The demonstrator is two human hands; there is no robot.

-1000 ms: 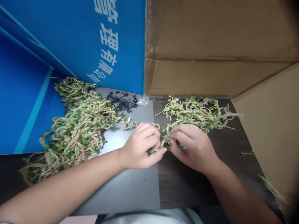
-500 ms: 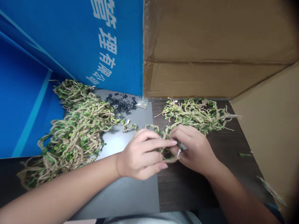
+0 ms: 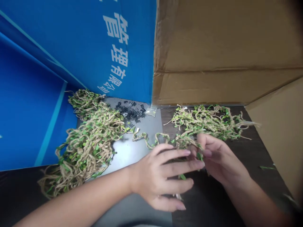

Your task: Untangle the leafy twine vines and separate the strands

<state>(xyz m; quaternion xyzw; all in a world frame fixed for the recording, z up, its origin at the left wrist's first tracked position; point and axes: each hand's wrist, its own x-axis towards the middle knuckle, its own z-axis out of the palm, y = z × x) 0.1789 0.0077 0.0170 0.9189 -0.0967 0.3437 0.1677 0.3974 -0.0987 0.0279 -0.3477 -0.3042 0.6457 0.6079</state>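
A strand of jute twine with small green leaves (image 3: 185,141) runs across the table in front of me and bunches up between my hands. My right hand (image 3: 222,159) pinches part of this leafy twine between thumb and fingers. Palm down and fingers spread, my left hand (image 3: 161,176) is over the bunch; its thumb is hidden, and bits of twine and leaf show between and beyond its fingers. To the left, a thin end of the strand stretches toward a big heap of leafy twine (image 3: 94,138). Another pile of leafy twine (image 3: 208,121) lies just beyond my right hand.
Small black plastic pieces (image 3: 131,111) are scattered at the back, beside a small clear bag (image 3: 151,111). A blue printed panel (image 3: 132,28) walls the left, cardboard (image 3: 213,41) the back and right. A loose green sprig (image 3: 267,167) is near the right edge.
My left hand's fingers have spread apart. Both hands have shifted right and down in view, and the whole scene has shifted slightly the same way. My right hand has turned, showing its pinch.
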